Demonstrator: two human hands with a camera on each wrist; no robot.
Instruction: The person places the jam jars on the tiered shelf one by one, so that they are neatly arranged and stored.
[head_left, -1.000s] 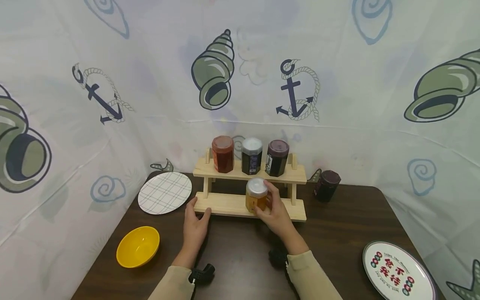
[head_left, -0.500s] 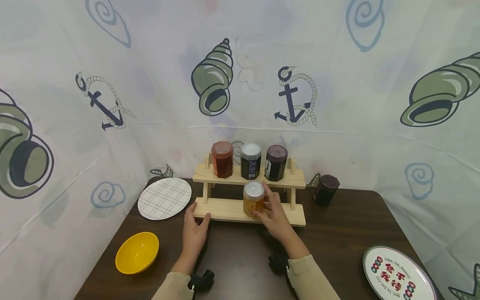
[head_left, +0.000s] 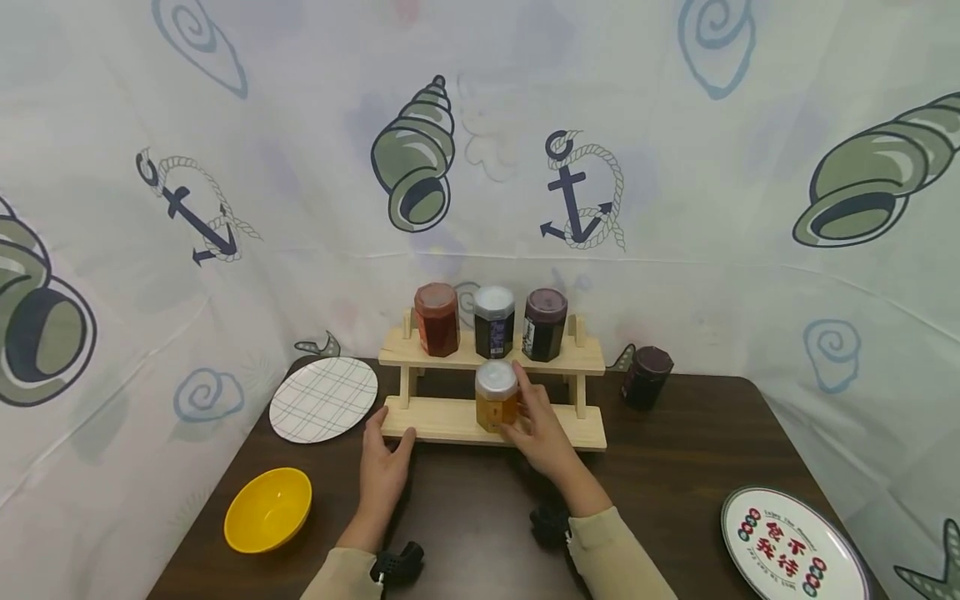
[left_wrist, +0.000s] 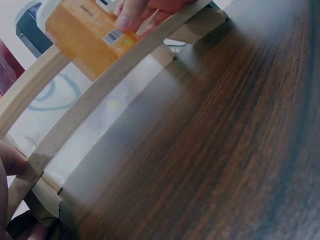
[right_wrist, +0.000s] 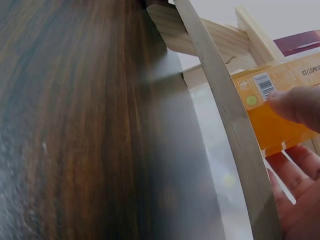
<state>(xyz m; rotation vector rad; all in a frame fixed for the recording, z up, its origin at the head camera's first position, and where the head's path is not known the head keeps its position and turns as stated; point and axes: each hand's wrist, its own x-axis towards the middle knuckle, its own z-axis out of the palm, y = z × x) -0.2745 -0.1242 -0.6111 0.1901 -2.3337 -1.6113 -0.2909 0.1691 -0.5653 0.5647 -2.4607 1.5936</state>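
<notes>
In the head view my right hand (head_left: 542, 429) holds a jar of amber contents with a silvery lid (head_left: 497, 395), its thumb in front and its fingers on the right side. The jar stands upright on the lower board of a two-tier wooden shelf (head_left: 435, 419). My left hand (head_left: 384, 468) grips that board's left end. In the left wrist view its thumb (left_wrist: 12, 160) lies against the board, with fingertips partly seen below. A red jar (head_left: 437, 320), a dark jar with a white lid (head_left: 494, 323) and a dark purple-lidded jar (head_left: 544, 325) stand on the upper tier.
Another dark jar (head_left: 647, 378) stands on the brown table (head_left: 675, 467), right of the shelf. At left are a white checked plate (head_left: 324, 400) and a yellow bowl (head_left: 267, 510). A white plate with red characters (head_left: 795, 546) lies at front right. Patterned cloth hangs behind.
The amber jar has shifted slightly left along the lower board with my right hand. My left hand stays at the shelf's left end. The head view has tilted and shifted slightly.
</notes>
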